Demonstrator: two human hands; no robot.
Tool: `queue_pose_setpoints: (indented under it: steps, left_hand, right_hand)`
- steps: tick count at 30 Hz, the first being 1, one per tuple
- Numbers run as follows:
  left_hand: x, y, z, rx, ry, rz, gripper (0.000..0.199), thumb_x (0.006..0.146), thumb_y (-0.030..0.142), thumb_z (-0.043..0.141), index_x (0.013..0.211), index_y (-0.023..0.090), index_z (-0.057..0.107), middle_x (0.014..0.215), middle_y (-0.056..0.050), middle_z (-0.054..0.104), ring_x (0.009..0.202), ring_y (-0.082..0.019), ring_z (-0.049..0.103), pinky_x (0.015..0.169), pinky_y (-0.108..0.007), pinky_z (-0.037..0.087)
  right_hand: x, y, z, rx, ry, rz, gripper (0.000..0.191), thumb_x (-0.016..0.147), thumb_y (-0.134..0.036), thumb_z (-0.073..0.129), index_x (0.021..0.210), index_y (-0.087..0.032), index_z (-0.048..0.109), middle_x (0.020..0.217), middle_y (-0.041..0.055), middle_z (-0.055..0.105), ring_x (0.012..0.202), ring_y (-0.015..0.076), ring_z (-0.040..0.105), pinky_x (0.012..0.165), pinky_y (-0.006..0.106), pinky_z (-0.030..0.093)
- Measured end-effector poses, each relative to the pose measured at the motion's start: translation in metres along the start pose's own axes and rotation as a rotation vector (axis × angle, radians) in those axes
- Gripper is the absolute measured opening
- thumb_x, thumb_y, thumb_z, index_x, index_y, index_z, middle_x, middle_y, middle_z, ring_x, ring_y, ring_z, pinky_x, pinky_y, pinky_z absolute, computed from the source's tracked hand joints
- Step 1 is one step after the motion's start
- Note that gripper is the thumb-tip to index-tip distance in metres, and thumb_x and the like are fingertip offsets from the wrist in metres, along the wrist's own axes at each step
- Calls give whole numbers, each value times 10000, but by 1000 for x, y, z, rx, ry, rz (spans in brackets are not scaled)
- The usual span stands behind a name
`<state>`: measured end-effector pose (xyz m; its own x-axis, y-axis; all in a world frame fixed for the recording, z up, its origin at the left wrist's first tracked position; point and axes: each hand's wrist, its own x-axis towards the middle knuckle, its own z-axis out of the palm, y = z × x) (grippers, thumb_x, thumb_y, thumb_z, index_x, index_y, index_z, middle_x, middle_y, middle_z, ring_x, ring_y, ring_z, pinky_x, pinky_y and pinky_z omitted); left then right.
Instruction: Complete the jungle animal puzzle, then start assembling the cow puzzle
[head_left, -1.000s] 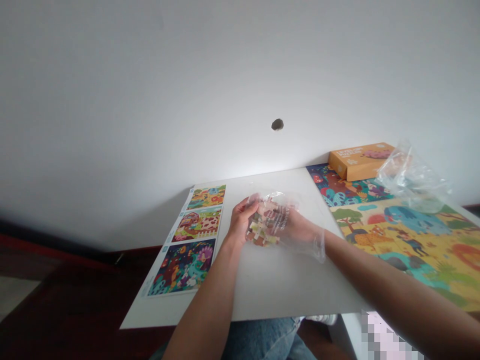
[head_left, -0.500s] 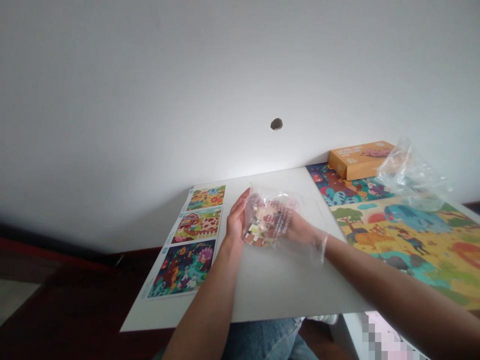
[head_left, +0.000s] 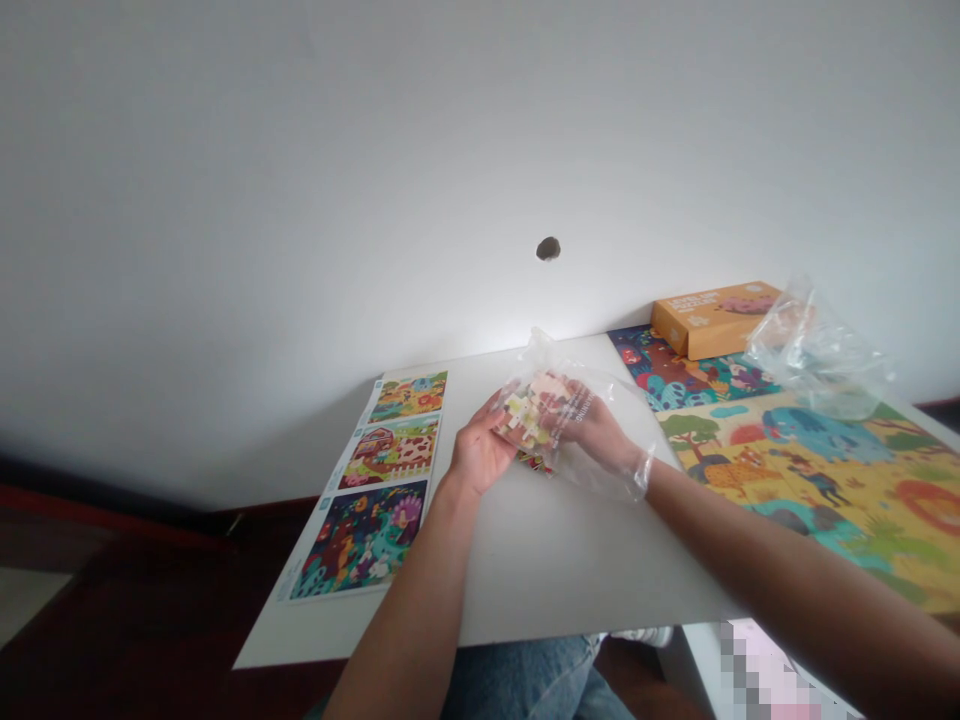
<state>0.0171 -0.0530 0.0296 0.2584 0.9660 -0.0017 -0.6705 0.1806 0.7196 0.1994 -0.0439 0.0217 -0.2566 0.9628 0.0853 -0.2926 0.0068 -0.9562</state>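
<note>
A clear plastic bag printed with warning text is held above the white table. Inside it is a cluster of jigsaw puzzle pieces. My left hand grips the bag's left side from outside, with fingers and thumb closed against the pieces. My right hand reaches into the bag up to the wrist, its fingers closed around the pieces and partly hidden by the shiny plastic. A few colourful bits show just below the bag, between the hands.
A picture sheet with three scenes lies at the left. To the right are a completed animal puzzle and a dark forest puzzle, with an orange puzzle box and a crumpled clear bag on top. Behind is a wall.
The bag and pieces have tipped upward, and the bag's far corner now sticks up. My left hand has opened out somewhat around the pieces, and colourful bits now show underneath.
</note>
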Motion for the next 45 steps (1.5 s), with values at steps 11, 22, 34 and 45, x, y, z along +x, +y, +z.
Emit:
queue_pose_setpoints:
  steps: [11,22,34,45]
  left_hand:
    - [5,-11,2,32,44,78,529,817,252,749,1314,154,598,1177,-138,715,1138,-306,658,966,-423,540]
    - [6,-12,0,55,88,78,473,821,334,746,1246,147,653,1233,-159,690,1164,-316,639,961,-439,527]
    - [2,-15,7,95,77,105,611,819,402,748,1376,233,561,1232,-141,694,1148,-317,649,962,-441,520]
    - [7,-19,5,44,71,110,589,889,406,661,1429,240,494,1293,-157,654,1173,-311,636,995,-482,498]
  right_hand:
    - [-1,8,-2,-183,-32,-83,511,754,-430,774,1127,-238,483,975,35,678,750,173,668,597,293,566]
    - [3,9,-4,-216,55,-98,587,651,-348,839,1111,-228,493,1056,51,676,905,203,667,799,359,569]
    - [-2,19,2,-210,16,-128,650,686,-377,815,1207,-247,449,1090,68,648,922,253,666,808,429,573]
    - [3,18,2,-175,54,-141,577,677,-412,818,1118,-237,489,1090,73,677,957,230,675,857,408,552]
